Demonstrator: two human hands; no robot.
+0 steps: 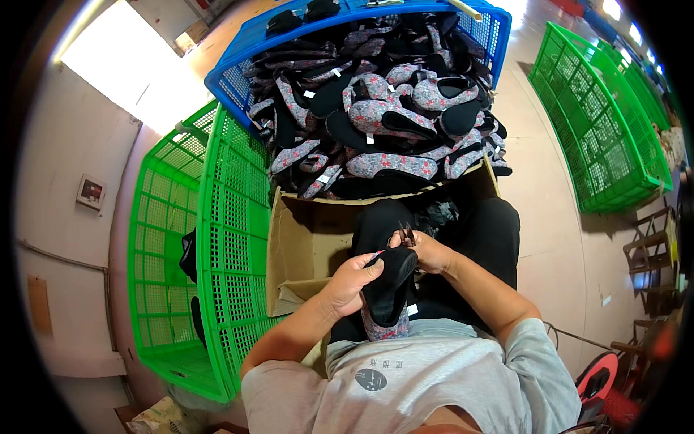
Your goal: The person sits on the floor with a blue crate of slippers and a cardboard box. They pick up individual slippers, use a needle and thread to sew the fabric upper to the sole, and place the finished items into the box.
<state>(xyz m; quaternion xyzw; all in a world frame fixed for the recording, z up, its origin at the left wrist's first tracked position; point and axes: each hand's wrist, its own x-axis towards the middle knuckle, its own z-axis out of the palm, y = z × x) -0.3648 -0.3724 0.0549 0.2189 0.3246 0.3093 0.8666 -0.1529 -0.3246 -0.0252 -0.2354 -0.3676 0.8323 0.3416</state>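
My left hand (352,283) is closed around the side of a fabric slipper (391,278), its thumb pressed on the upper edge. The slipper has a black lining and a grey patterned outside with red flowers, and it rests upright against my lap and shirt, a small white tag at its side. My right hand (430,254) grips a pair of dark thread snips (407,234), their points directed away from me. These fingers are right beside the slipper's far end; whether they also touch it is hard to make out.
A blue crate (238,47) heaped with matching slippers (390,119) stands in front of me. Between it and my knees is an open cardboard box (293,231). Green crates stand at the left (238,260) and far right (603,119). Wooden stools (647,246) are at the right.
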